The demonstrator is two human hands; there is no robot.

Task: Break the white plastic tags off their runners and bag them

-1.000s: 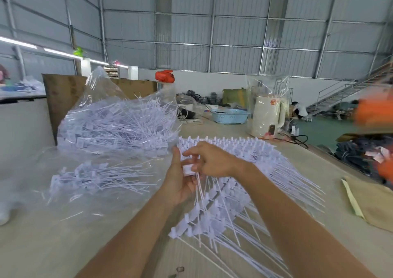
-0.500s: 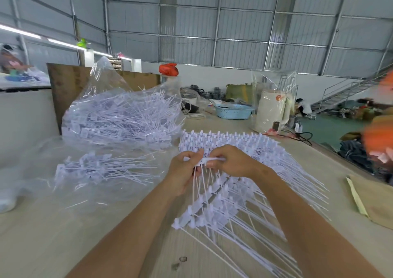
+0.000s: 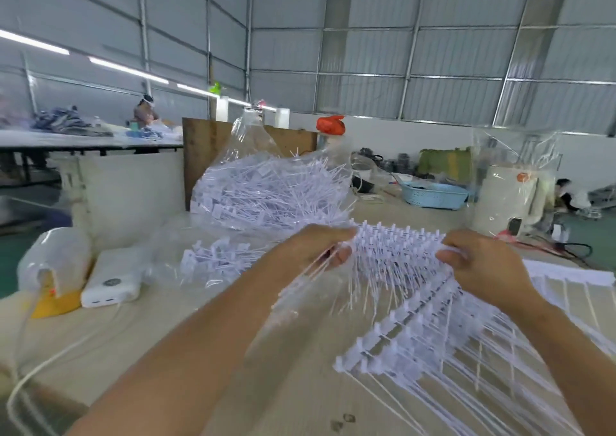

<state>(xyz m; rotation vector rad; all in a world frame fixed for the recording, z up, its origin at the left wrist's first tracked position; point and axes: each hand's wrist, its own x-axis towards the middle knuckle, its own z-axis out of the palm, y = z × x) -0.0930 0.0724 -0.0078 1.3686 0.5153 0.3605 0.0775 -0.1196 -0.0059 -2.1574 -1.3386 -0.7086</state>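
Left hand (image 3: pixel 320 247): raised above the pale wooden tabletop (image 3: pixel 160 345), fingers curled and clamped around a small bundle of thin white plastic tag stems (image 3: pixel 305 277) that trailed down and back toward the forearm.

Right hand (image 3: pixel 480 262): level with the left and well apart from it, thumb and fingers pinched on the far upper edge of the heap of white plastic tags on their runners (image 3: pixel 410 299).

That heap: piled on the tabletop between and beneath the two hands, rows of small square heads uppermost, long stems fanned out toward the near right.

Large clear plastic bag of loose white tags (image 3: pixel 270 192): stood on the tabletop behind the left hand, well filled, mouth open at the top.

Second, flatter clear plastic bag (image 3: pixel 213 258): lay just in front of the large one, left of the left hand, with a small number of tags inside.

White rectangular power bank (image 3: pixel 111 280): on the tabletop at the left, a white cable (image 3: pixel 43 365) running near it.

Light blue perforated plastic basket (image 3: pixel 433 195): far side of the table.

White appliance wrapped in clear plastic (image 3: pixel 506 198): to the right of the basket.

Brown board (image 3: pixel 203 155): upright behind the large bag.
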